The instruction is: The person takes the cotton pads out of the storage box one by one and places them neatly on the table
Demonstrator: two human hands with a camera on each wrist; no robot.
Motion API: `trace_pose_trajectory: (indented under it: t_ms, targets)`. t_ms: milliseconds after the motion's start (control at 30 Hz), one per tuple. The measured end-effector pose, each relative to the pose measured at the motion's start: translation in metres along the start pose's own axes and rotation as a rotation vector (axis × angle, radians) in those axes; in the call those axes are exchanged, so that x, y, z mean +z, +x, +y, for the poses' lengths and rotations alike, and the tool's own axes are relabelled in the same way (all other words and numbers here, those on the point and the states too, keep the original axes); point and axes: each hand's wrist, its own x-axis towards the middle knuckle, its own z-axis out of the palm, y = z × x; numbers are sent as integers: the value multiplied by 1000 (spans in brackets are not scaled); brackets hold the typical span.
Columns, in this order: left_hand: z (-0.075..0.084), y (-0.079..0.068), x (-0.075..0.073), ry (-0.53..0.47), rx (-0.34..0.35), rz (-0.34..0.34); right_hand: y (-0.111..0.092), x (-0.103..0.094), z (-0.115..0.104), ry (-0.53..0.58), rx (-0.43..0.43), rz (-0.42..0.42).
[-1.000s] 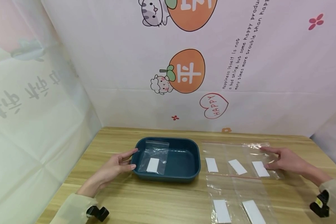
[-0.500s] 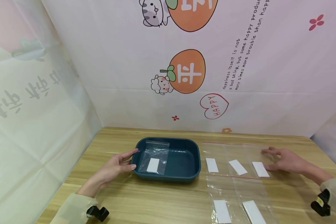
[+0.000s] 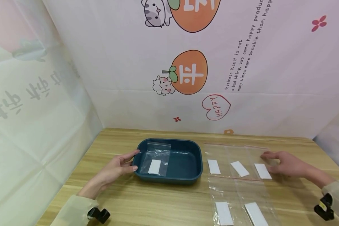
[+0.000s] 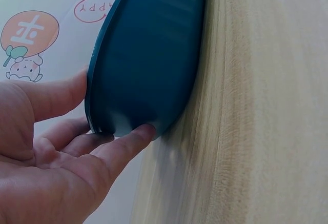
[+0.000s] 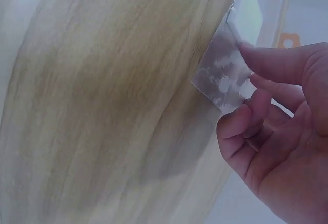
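Observation:
My left hand (image 3: 115, 169) holds the left end of a dark blue rectangular plastic basin (image 3: 183, 161), its thumb and a finger at the end's two corners. Inside the basin's left half lies a small clear zip bag (image 3: 159, 153) with a white rectangular piece (image 3: 154, 166) in it. On the right, my right hand (image 3: 291, 163) is at the side of another clear zip bag (image 3: 254, 153), fingers bent and thumb apart from the index finger. That bag holds a white piece (image 3: 262, 171). In the right wrist view the thumb is close to the bag's edge (image 5: 220, 78); contact is unclear.
Two more zip bags with white pieces (image 3: 213, 166) (image 3: 239, 169) lie left of it in the back row. Two others with white pieces (image 3: 224, 213) (image 3: 256, 214) lie in front. The wooden table (image 3: 147, 204) meets a printed backdrop (image 3: 124, 103).
My right hand has shifted slightly from over the rightmost bag, lifting a little, then come back to its side edge. That bag lies flatter. The left hand and basin stay put.

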Motion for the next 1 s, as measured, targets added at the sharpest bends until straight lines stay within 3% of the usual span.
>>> trace_pose_trajectory:
  t_ms: [200,367,533,767,1000]
  targets:
    - [0,0,0,-2,1,1,6,-7,-23,12,-31,45]
    - [-1,0,-1,-8,5,-6,23,-17,-77,17,11,61]
    - [-2,-1,-2,1,12,-9,47,-19,-139,-12,-62,82]
    - [-3,0,-2,-11,21,-27,81,-7,-204,27,-203,91]
    - [-3,-1,-1,-9,10,-24,119,19,-255,57,-250,-13]
